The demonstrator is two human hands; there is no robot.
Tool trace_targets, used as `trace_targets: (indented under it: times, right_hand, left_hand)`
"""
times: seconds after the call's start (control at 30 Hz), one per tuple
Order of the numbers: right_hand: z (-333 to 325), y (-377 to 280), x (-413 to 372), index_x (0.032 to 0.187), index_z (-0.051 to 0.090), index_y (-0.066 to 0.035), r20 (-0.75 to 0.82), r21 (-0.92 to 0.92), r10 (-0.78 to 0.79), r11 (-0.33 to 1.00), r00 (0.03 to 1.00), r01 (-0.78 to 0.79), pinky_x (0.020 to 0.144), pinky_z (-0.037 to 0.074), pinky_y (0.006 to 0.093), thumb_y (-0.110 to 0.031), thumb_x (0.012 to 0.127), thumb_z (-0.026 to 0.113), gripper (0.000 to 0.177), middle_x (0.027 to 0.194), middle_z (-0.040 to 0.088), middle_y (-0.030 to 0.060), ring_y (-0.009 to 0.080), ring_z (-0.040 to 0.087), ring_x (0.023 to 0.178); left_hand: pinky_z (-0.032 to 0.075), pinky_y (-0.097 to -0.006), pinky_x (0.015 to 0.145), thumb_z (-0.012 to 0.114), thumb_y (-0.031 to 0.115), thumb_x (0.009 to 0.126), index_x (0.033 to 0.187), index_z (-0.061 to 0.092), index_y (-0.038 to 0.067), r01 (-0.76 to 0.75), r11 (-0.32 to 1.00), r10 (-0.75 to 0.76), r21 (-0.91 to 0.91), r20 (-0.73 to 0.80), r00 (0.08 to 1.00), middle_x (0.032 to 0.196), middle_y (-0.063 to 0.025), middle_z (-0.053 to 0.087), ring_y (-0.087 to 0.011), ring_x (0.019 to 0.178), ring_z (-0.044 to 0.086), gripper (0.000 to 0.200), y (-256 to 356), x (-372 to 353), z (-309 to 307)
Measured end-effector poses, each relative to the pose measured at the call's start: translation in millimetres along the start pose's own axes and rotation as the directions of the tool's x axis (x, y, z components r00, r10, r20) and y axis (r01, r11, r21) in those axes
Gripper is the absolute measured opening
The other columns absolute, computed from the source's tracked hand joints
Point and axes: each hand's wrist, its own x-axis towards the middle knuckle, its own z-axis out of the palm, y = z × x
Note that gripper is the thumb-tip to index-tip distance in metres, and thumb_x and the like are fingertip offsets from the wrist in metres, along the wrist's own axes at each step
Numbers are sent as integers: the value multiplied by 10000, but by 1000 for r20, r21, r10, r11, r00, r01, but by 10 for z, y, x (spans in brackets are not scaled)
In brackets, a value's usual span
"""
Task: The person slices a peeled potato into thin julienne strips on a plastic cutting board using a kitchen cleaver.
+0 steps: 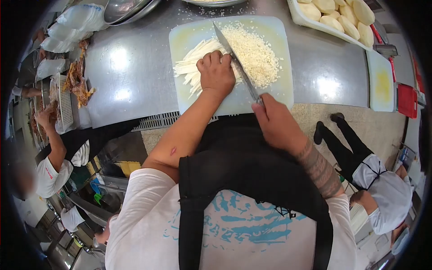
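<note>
My right hand [275, 120] is wrapped round the handle of a long knife [242, 72], whose blade slants up and left over a pale cutting board [229, 101]. With its fingers curled, my left hand [217, 74] presses on white strips [193, 58] beside the blade. The strips fan out on the board's left half. To the right of the blade lies a heap of finely chopped white pieces [258, 56]. Small bits are scattered over the board.
A white tub [333, 33] of peeled, pale produce stands at the upper right, near another board [381, 81]. Metal bowls [130, 13] are at the top. Browned meat [78, 83] and a basket [66, 103] sit left. Co-workers stand at left and right.
</note>
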Motion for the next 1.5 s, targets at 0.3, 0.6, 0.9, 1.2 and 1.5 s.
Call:
trace_targets:
  times: [0.3,0.6,0.9,1.2,1.5]
  right_hand:
    - [97,-21,-22,1068,528,38,-8,21,18,1000,1000,-18,779,500,613,-264,1104,535,305,872,671,328,544,659,875]
    - [249,10,-78,1077,524,34,0,29,50,998,999,-50,790,499,611,-279,1104,539,315,892,674,328,538,657,899]
    - [450,170,-3,1048,520,50,-56,20,53,998,997,-52,780,488,622,-298,1109,535,354,881,663,337,559,641,868]
    - [601,190,124,1049,524,53,-102,9,64,998,993,-63,786,487,624,-282,1116,518,341,881,667,338,566,642,870]
    - [792,271,245,1021,524,51,-170,27,51,999,984,-47,730,484,569,-267,1116,530,332,857,655,323,537,643,847]
  left_hand:
    - [350,-524,991,657,155,868,1063,690,124,12,1000,-12,-2,30,999,1164,-101,596,-328,1164,529,201,-3,19,-1]
    - [342,-530,1011,644,149,872,1070,684,106,25,1000,-24,-17,36,999,1158,-114,601,-341,1165,531,207,-16,9,10]
    - [345,-524,1024,627,131,882,1078,695,106,40,998,-38,-48,36,999,1168,-124,618,-346,1162,535,208,-17,21,6]
    - [339,-526,1044,635,120,874,1095,700,103,56,995,-51,-86,60,997,1179,-117,617,-347,1179,529,230,-15,1,-38]
    - [335,-529,1067,627,88,871,1127,701,80,27,989,-15,-145,83,996,1192,-135,606,-360,1188,522,267,-67,-32,-72]
